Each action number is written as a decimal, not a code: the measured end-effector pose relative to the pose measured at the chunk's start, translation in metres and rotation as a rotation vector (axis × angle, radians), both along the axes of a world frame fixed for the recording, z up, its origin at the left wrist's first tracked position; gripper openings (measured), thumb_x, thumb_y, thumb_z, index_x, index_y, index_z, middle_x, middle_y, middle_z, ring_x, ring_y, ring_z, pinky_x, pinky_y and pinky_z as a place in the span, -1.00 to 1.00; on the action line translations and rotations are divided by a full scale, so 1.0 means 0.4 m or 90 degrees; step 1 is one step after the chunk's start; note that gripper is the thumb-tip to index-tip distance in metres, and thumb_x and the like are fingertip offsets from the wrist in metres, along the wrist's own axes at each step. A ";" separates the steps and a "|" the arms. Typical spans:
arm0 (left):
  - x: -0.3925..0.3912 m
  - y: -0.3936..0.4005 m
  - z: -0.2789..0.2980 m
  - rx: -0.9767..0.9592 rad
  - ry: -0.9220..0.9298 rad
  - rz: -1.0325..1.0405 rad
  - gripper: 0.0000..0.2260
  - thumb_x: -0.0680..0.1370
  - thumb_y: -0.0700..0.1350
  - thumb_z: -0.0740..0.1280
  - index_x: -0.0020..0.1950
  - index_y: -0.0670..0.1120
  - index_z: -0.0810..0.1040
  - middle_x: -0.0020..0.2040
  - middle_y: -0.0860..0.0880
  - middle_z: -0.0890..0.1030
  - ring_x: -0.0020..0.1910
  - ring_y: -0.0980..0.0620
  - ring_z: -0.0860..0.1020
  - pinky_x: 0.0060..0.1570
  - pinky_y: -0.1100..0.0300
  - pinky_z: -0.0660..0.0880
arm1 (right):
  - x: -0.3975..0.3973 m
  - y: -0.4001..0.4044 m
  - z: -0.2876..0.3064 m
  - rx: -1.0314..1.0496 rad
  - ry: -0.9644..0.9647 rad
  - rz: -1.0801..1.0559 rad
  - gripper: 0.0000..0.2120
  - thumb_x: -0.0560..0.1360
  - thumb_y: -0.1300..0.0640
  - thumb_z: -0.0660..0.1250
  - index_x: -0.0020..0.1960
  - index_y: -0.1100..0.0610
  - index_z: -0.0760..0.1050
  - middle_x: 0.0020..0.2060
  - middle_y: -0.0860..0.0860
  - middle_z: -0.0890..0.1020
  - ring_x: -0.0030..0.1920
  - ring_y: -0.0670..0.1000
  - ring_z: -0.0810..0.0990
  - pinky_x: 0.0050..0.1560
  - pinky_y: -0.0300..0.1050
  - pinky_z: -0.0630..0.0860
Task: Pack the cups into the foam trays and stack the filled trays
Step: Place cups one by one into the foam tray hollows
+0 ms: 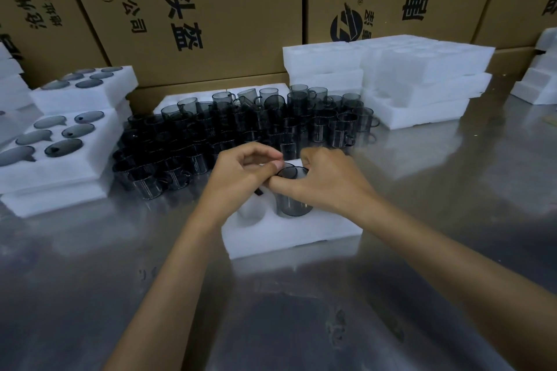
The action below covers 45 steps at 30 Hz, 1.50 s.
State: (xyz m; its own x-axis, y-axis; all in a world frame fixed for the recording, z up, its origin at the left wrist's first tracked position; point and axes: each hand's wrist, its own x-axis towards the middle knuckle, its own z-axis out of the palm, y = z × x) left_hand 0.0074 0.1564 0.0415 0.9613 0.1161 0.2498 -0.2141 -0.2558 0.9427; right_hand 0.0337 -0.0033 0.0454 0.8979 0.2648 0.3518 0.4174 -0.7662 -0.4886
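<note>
Cups of dark see-through plastic fill the head view. One cup (pixel 294 193) stands upright, sunk partway into a pocket of the white foam tray (pixel 301 232) that lies on the shiny metal table (pixel 301 325) directly under both hands. The right hand (pixel 328 178) is draped over this cup from the right, its fingers curled round the rim and far side, its thumb stretched along the near edge of the rim. The left hand (pixel 238 178) hovers just to the left, fingers bent, thumb and forefinger pinched together at the cup's left edge and touching the right thumb; whether it actually holds anything there cannot be told. A bare pocket of the tray shows below the left wrist.

Just beyond the hands a crowd of loose cups (pixel 241 126) stands packed together on the table, handles pointing various ways. Left of the left hand sit filled trays (pixel 60 144) stacked in steps, cup rims showing in their pockets. Beyond and to the right of the right hand rises a pile of unfilled trays (pixel 422 84). Cardboard boxes (pixel 211 9) with printed lettering wall off the far side.
</note>
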 end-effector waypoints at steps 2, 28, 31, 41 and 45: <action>0.000 0.000 0.000 -0.016 0.014 0.009 -0.90 0.49 -0.23 0.47 -0.01 -0.13 0.68 -0.08 -0.08 0.72 0.00 -0.11 0.67 -0.09 0.04 0.60 | 0.003 0.003 0.000 -0.001 0.007 -0.007 -0.49 0.21 -0.40 0.32 -0.43 0.03 0.30 -0.55 -0.08 0.42 -0.45 -0.04 0.46 -0.46 -0.15 0.22; 0.013 0.026 -0.032 0.209 0.047 0.046 -0.83 0.43 -0.09 0.54 -0.02 0.09 0.66 -0.02 0.05 0.60 0.08 0.02 0.56 0.17 -0.02 0.52 | 0.053 -0.043 0.014 -0.238 0.034 0.099 -0.31 0.23 -0.62 0.17 -0.33 0.04 0.37 -0.42 -0.13 0.49 -0.30 -0.07 0.50 -0.33 -0.13 0.31; 0.020 0.049 -0.038 0.243 0.062 0.058 -0.71 0.38 0.07 0.56 0.06 0.17 0.61 0.18 0.09 0.52 0.30 0.01 0.44 0.33 -0.08 0.40 | 0.087 -0.069 0.016 -0.228 0.076 0.110 -0.37 0.26 -0.57 0.23 -0.02 -0.05 0.44 0.00 -0.11 0.47 0.10 -0.02 0.38 0.04 0.00 0.43; 0.041 0.072 -0.072 0.249 0.174 0.008 -0.34 0.37 0.15 0.54 0.43 0.19 0.38 0.50 0.02 0.24 0.49 -0.01 0.25 0.44 -0.09 0.31 | 0.120 -0.082 -0.050 -0.152 0.247 0.120 -0.06 0.25 -0.55 0.31 0.51 -0.18 0.18 0.49 -0.17 0.20 0.52 0.01 0.02 0.48 0.09 0.13; 0.046 0.077 -0.084 0.267 0.169 0.009 -0.33 0.36 0.20 0.54 0.42 0.20 0.38 0.49 0.03 0.25 0.48 -0.02 0.27 0.41 -0.11 0.35 | 0.115 -0.076 -0.054 -0.134 0.233 0.113 -0.08 0.26 -0.50 0.35 0.50 -0.17 0.20 0.49 -0.17 0.20 0.52 -0.04 -0.01 0.46 0.06 0.10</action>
State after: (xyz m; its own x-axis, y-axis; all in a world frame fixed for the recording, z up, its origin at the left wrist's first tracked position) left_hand 0.0258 0.1874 0.0079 0.9971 0.0718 0.0252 0.0254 -0.6261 0.7793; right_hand 0.0797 -0.0338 0.0237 0.8869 0.4582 -0.0583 0.3806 -0.7966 -0.4697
